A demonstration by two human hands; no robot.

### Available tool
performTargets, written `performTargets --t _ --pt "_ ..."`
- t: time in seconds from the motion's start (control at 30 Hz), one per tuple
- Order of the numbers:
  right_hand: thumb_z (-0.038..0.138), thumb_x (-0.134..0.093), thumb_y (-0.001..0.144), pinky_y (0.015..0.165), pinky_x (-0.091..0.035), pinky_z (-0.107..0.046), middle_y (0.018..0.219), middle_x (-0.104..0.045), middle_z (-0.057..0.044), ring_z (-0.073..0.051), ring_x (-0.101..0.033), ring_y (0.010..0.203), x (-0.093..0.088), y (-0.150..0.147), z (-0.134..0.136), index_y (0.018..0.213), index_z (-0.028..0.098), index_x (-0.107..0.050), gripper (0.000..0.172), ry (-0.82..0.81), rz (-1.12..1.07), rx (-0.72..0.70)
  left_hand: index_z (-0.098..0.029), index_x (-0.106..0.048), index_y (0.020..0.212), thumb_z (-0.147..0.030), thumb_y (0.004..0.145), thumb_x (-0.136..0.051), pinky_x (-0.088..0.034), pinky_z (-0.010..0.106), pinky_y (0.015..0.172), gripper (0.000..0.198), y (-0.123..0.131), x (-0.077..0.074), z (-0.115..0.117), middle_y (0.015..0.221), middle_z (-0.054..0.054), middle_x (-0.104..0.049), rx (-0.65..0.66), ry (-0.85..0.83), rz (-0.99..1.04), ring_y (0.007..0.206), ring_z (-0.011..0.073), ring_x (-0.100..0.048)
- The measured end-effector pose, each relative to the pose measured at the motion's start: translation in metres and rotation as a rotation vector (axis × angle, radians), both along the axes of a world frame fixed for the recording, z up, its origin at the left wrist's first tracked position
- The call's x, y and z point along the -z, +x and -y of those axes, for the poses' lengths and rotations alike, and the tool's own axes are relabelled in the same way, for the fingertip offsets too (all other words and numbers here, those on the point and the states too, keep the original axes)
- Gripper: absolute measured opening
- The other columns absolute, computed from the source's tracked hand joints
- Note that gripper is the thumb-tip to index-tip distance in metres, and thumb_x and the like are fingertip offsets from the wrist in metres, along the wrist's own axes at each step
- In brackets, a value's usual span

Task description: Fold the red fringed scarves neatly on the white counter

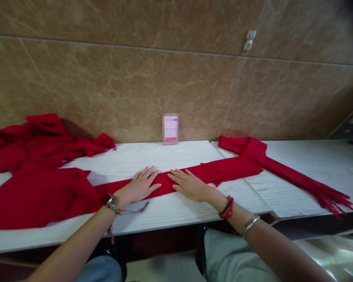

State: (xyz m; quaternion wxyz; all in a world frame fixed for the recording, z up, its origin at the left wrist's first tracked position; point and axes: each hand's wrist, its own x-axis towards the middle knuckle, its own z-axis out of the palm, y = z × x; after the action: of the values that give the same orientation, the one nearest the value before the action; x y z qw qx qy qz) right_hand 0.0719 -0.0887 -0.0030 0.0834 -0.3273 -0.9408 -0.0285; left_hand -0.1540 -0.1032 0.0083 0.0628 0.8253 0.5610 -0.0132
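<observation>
A long red scarf [232,169] lies across the white table in a narrow folded strip. My left hand [139,186] rests flat on its middle, fingers spread, with a ring on one finger. Just to the right, my right hand [191,185] presses flat on the same strip, its fingers stretched out. Neither hand grips the cloth. Toward the left the strip meets a wide, rumpled spread of red cloth [44,196]; where one ends and the other begins I cannot tell.
A heap of red cloth [32,145] lies at the back left. On the right is another red scarf [294,178], bent over, with a fringed end. A phone [170,129] leans upright against the brown tiled wall [135,86]. The white table [170,209] has seams and a front edge.
</observation>
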Motion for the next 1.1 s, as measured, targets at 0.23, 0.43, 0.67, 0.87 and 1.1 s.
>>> performTargets --t 0.23,0.43,0.67,0.87,1.1 --pt "0.035 -0.027 0.093 0.101 -0.026 -0.050 0.141 -0.030 -0.013 -0.026 -0.025 0.130 -0.003 -0.009 0.003 0.136 0.015 -0.032 0.048 -0.013 -0.028 0.058 -0.017 -0.021 0.140 -0.054 0.089 -0.024 -0.014 0.040 0.106 0.064 -0.028 0.004 0.017 0.147 0.010 -0.013 -0.004 0.010 -0.019 0.134 0.0261 -0.008" --pt "0.036 -0.024 0.093 0.104 -0.022 -0.050 0.141 -0.032 -0.009 -0.023 -0.024 0.131 -0.004 -0.034 0.010 0.136 0.019 -0.031 0.047 -0.048 -0.026 -0.069 -0.017 -0.019 0.140 -0.053 0.090 -0.023 -0.013 0.041 0.106 0.062 -0.025 0.005 0.022 0.148 0.009 -0.012 0.017 0.044 -0.022 0.135 0.0253 -0.007" --pt "0.030 -0.031 0.092 0.103 -0.025 -0.049 0.137 -0.039 -0.011 -0.023 -0.031 0.127 0.001 -0.033 0.011 0.132 0.015 -0.040 0.043 -0.027 -0.098 -0.075 -0.015 -0.025 0.138 -0.045 0.092 -0.024 -0.016 0.041 0.106 0.055 -0.021 0.006 0.026 0.145 0.010 -0.023 0.039 0.128 -0.076 0.133 0.0236 -0.016" --pt "0.028 -0.047 0.086 0.102 -0.031 -0.044 0.122 -0.055 -0.014 -0.023 -0.047 0.116 0.007 -0.032 0.011 0.118 0.013 -0.055 0.036 0.060 -0.240 -0.152 -0.017 -0.031 0.135 -0.044 0.092 -0.025 -0.021 0.038 0.104 0.051 -0.024 0.014 0.026 0.143 0.009 -0.029 0.046 0.234 -0.036 0.131 0.0213 -0.022" --pt "0.020 -0.050 0.083 0.096 -0.040 -0.039 0.116 -0.059 -0.015 -0.022 -0.053 0.108 0.008 -0.030 0.013 0.112 0.010 -0.059 0.032 0.095 -0.288 -0.227 -0.021 -0.032 0.135 -0.041 0.093 -0.026 -0.022 0.038 0.104 0.047 -0.025 0.015 0.028 0.142 0.007 -0.031 0.060 0.290 0.026 0.130 0.0197 -0.026"
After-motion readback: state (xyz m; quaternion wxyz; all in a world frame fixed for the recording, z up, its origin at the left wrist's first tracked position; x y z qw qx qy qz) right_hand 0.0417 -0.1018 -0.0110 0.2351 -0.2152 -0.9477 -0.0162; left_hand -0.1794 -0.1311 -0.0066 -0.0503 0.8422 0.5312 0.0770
